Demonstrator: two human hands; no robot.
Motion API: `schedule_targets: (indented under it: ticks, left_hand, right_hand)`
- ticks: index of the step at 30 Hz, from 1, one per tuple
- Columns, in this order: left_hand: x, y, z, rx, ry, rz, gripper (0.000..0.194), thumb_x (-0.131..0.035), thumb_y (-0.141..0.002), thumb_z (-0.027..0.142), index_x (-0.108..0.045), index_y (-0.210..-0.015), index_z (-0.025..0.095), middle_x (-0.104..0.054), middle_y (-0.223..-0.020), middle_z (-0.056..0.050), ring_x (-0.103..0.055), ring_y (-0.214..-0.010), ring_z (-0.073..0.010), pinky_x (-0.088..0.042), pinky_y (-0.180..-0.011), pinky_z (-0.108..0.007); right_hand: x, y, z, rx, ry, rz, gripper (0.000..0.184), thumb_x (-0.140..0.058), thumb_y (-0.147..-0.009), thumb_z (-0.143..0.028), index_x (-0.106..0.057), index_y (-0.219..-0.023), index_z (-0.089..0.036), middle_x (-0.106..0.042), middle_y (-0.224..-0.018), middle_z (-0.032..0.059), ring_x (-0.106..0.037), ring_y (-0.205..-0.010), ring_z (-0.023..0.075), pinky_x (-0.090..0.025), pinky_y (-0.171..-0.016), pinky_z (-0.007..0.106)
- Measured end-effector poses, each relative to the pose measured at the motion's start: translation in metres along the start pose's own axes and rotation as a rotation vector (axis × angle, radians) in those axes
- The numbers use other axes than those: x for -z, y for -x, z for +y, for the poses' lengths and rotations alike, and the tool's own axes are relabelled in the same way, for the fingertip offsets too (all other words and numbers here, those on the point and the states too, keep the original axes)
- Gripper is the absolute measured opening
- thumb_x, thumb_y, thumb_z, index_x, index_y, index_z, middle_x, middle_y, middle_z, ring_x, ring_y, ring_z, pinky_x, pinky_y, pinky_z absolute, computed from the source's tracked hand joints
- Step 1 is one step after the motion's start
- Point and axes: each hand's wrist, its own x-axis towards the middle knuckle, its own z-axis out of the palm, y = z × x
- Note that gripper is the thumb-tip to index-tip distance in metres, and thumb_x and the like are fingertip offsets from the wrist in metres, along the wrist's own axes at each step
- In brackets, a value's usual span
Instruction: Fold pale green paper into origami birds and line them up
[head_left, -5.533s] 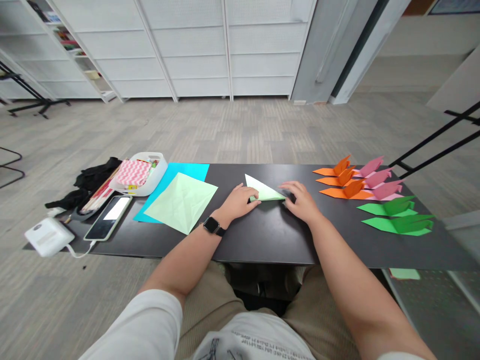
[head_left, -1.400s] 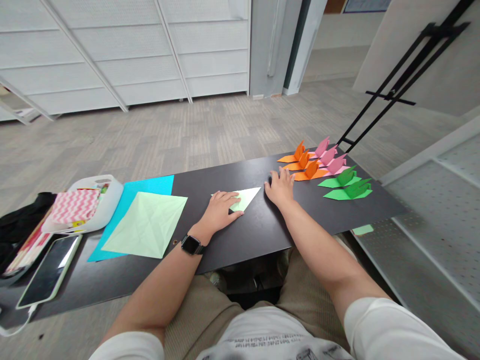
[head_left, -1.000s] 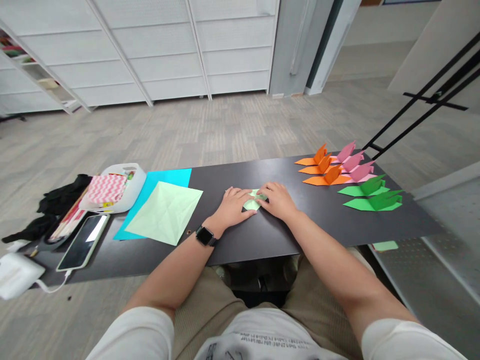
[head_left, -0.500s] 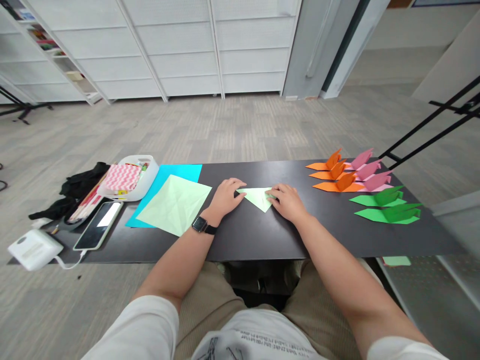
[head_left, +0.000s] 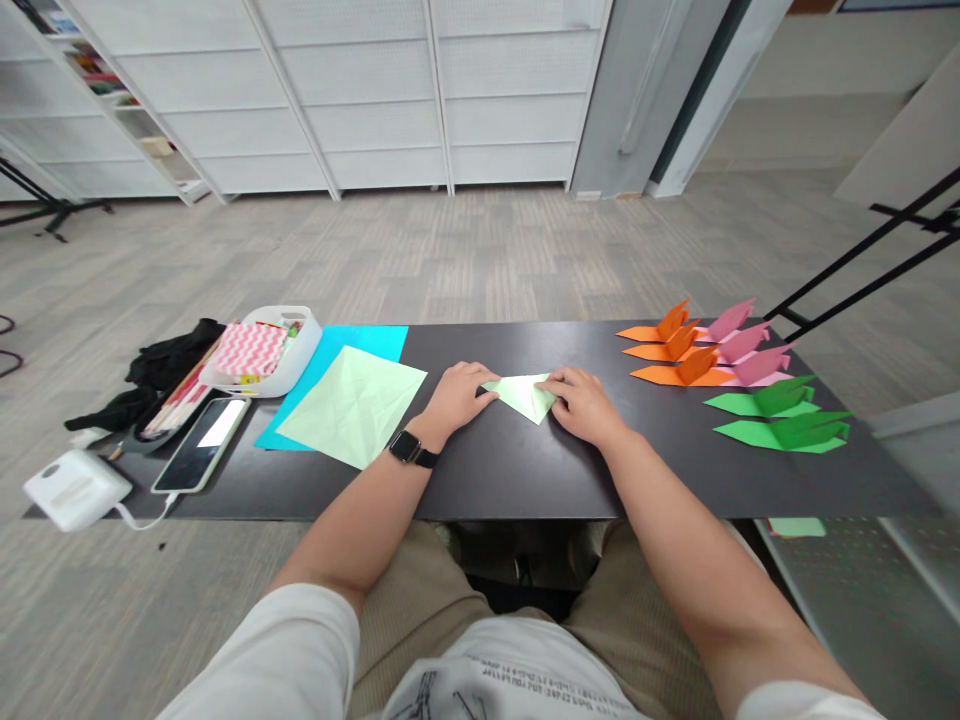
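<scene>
A pale green sheet of origami paper [head_left: 525, 397], folded into a triangle, lies on the dark table [head_left: 517, 470] with one point toward me. My left hand [head_left: 459, 395] pinches its left corner between thumb and fingers. At the right corner my right hand [head_left: 581, 400] grips the paper, its fingers covering that end. Left of my hands, a creased pale green square [head_left: 356, 400] rests over blue paper [head_left: 379, 343]. To the right stand folded paper birds: orange [head_left: 686, 368], pink [head_left: 757, 365] and green [head_left: 784, 432].
At the table's left are a white basket [head_left: 300, 360] holding a pink zigzag cloth [head_left: 250, 350], a phone [head_left: 201, 447] cabled to a white power bank [head_left: 78, 490], and black cloth [head_left: 169, 355]. A black stand [head_left: 862, 255] rises beyond the right end.
The folded paper, earlier a triangle pointing away, now points toward me. My right hand came back from near the orange birds to the paper. The view swung right, then back.
</scene>
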Motion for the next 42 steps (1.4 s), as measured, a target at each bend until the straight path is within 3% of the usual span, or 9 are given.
schedule_targets:
  ticks: [7, 18, 21, 26, 29, 33, 35, 37, 42]
  left_hand:
    - [0.005, 0.001, 0.006, -0.021, 0.163, 0.06, 0.027, -0.069, -0.095, 0.024, -0.077, -0.121, 0.026, -0.072, -0.118, -0.005, -0.069, -0.11, -0.0227, -0.054, -0.1, -0.037]
    - [0.011, 0.001, 0.021, -0.132, 0.278, 0.212, 0.021, -0.068, -0.098, 0.02, -0.077, -0.117, 0.024, -0.071, -0.112, -0.007, -0.068, -0.108, -0.0218, -0.054, -0.099, -0.04]
    - [0.012, 0.002, 0.026, -0.184, 0.258, 0.264, 0.019, -0.067, -0.099, 0.02, -0.076, -0.116, 0.024, -0.072, -0.11, -0.007, -0.067, -0.106, -0.0207, -0.054, -0.097, -0.039]
    - [0.015, 0.005, 0.035, -0.209, 0.231, 0.347, 0.016, -0.063, -0.102, 0.023, -0.075, -0.113, 0.024, -0.072, -0.109, -0.006, -0.066, -0.106, -0.0205, -0.054, -0.098, -0.04]
    - [0.017, 0.007, 0.038, -0.144, 0.293, 0.414, 0.029, -0.064, -0.102, 0.025, -0.068, -0.13, 0.025, -0.067, -0.126, -0.009, -0.065, -0.118, -0.0225, -0.053, -0.107, -0.043]
    - [0.011, 0.006, 0.036, 0.042, 0.441, 0.494, 0.069, -0.07, -0.097, 0.031, -0.039, -0.159, 0.027, -0.054, -0.148, -0.015, -0.063, -0.126, -0.024, -0.055, -0.109, -0.043]
    - [0.006, 0.004, 0.034, 0.109, 0.514, 0.455, 0.074, -0.073, -0.094, 0.032, -0.037, -0.158, 0.027, -0.056, -0.147, -0.015, -0.065, -0.124, -0.0236, -0.057, -0.106, -0.042]
    - [0.0, 0.001, 0.033, 0.13, 0.579, 0.36, 0.067, -0.078, -0.091, 0.032, -0.048, -0.15, 0.025, -0.06, -0.142, -0.015, -0.067, -0.12, -0.0235, -0.059, -0.102, -0.041]
    - [-0.009, -0.002, 0.033, 0.118, 0.668, 0.179, 0.03, -0.077, -0.091, 0.031, -0.068, -0.117, 0.02, -0.074, -0.118, -0.009, -0.073, -0.106, -0.0216, -0.06, -0.096, -0.038]
  right_hand:
    - [0.005, 0.001, 0.0, 0.037, -0.027, -0.023, 0.06, -0.055, -0.081, -0.004, -0.072, -0.133, -0.03, -0.068, -0.13, 0.0084, -0.061, -0.118, 0.0287, -0.044, -0.097, 0.045]
    - [0.007, -0.003, -0.007, -0.021, -0.004, 0.178, 0.05, -0.06, -0.098, -0.035, -0.059, -0.147, -0.025, -0.064, -0.136, 0.0143, -0.058, -0.127, 0.0334, -0.045, -0.106, 0.051]
    - [0.009, -0.004, -0.01, -0.006, -0.004, 0.257, 0.044, -0.061, -0.098, -0.035, -0.064, -0.141, -0.026, -0.065, -0.136, 0.0126, -0.058, -0.128, 0.0325, -0.042, -0.111, 0.052]
    - [0.015, -0.006, -0.014, 0.029, -0.079, 0.315, 0.02, -0.06, -0.099, -0.032, -0.074, -0.113, -0.028, -0.075, -0.108, 0.0055, -0.067, -0.107, 0.0263, -0.036, -0.115, 0.052]
    - [0.016, -0.007, -0.016, 0.011, -0.134, 0.344, 0.016, -0.059, -0.1, -0.032, -0.074, -0.101, -0.027, -0.076, -0.1, 0.0046, -0.068, -0.101, 0.0252, -0.041, -0.11, 0.049]
    - [0.018, -0.007, -0.018, -0.082, -0.191, 0.411, 0.018, -0.058, -0.099, -0.034, -0.074, -0.095, -0.027, -0.076, -0.097, 0.0062, -0.069, -0.097, 0.0261, -0.047, -0.1, 0.047]
    - [0.018, -0.007, -0.018, -0.13, -0.209, 0.473, 0.018, -0.058, -0.099, -0.035, -0.074, -0.094, -0.027, -0.076, -0.097, 0.0069, -0.069, -0.096, 0.0266, -0.05, -0.098, 0.046]
    - [0.019, -0.007, -0.019, -0.14, -0.221, 0.512, 0.018, -0.059, -0.099, -0.037, -0.073, -0.093, -0.027, -0.076, -0.096, 0.007, -0.07, -0.094, 0.0267, -0.052, -0.096, 0.046]
    - [0.018, -0.008, -0.023, -0.052, -0.243, 0.471, 0.017, -0.06, -0.099, -0.037, -0.072, -0.091, -0.027, -0.077, -0.093, 0.0062, -0.072, -0.092, 0.0259, -0.054, -0.094, 0.045]
